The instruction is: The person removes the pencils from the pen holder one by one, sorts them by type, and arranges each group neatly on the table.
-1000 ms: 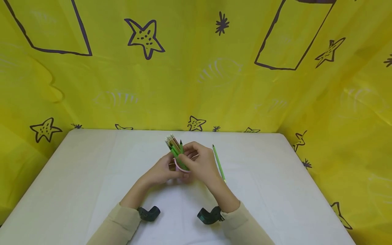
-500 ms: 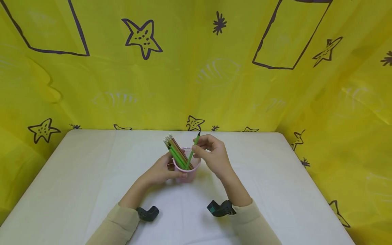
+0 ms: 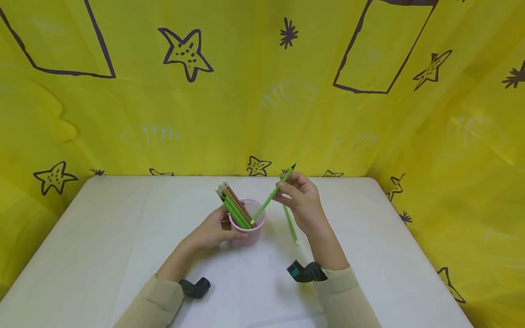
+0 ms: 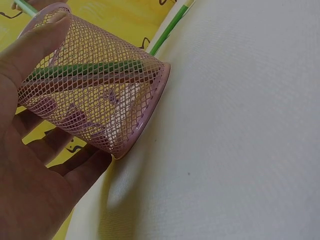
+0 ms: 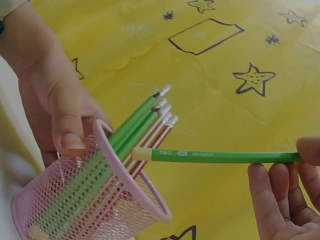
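Observation:
My left hand (image 3: 214, 230) grips a pink mesh pencil cup (image 3: 249, 237) round its side, fingers curled behind it and thumb at the front. Inside the cup lean several pencils (image 5: 132, 125), green ones and brownish-red ones, some with white eraser ends up. To the right, my right hand (image 3: 302, 200) pinches a green pencil (image 3: 270, 197) between thumb and fingers. Its dark point faces up and away; its pale yellow end is down at the cup's mouth. In the left wrist view the mesh cup (image 4: 100, 85) shows pencils through its wall.
Another green pencil (image 3: 291, 225) lies on the white table (image 3: 123, 218), right of the cup and partly behind my right hand. A yellow curtain (image 3: 229, 91) printed with dark stars hangs behind and at both sides.
My right hand has drawn the green pencil up out of the cup and moved right with it. The left hand still holds the cup, nearly in place.

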A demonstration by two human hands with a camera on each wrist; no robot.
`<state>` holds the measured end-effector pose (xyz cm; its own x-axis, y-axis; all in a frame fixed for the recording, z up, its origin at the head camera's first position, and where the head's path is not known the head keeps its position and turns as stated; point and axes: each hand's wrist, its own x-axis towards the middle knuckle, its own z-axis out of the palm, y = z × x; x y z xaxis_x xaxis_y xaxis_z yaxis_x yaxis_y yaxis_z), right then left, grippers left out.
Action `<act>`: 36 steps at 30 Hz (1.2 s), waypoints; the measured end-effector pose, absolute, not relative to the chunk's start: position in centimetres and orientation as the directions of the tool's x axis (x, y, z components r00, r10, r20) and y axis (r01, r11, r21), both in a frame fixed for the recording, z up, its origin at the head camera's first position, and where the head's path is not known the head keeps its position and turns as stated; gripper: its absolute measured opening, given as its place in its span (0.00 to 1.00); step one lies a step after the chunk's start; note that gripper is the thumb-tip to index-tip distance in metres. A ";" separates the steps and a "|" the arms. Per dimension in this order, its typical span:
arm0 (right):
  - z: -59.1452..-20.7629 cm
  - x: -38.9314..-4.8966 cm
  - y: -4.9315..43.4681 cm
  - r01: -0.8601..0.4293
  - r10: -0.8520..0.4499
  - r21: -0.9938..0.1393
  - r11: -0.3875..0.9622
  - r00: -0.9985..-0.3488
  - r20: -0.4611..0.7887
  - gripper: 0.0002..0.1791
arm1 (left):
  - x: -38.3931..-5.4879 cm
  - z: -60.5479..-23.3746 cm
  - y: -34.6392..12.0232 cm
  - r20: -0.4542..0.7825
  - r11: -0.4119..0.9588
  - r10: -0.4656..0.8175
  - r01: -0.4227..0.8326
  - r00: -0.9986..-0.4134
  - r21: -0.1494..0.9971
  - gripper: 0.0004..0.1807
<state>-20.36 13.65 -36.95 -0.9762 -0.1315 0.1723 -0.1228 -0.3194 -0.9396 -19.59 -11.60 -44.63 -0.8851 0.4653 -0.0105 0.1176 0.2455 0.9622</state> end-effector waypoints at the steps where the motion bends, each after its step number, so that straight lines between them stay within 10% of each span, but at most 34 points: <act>1: -36.9 -20.4 13.8 -0.116 -0.130 -0.935 -0.335 -0.977 0.167 0.06 | -19.6 -44.6 -11.6 -0.009 0.247 0.466 0.121 -0.885 0.961 0.45; 36: -38.0 -22.7 19.7 -0.051 0.059 -0.921 -0.386 -0.998 0.030 0.06 | -20.0 -45.2 -11.6 -0.009 0.191 0.396 0.073 -0.918 0.979 0.53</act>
<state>-22.68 19.75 -37.96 -0.9978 0.0593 0.0300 -0.0506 -0.3856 -0.9213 -19.98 -11.63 -45.19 -0.9182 0.3960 -0.0091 0.0727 0.1909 0.9789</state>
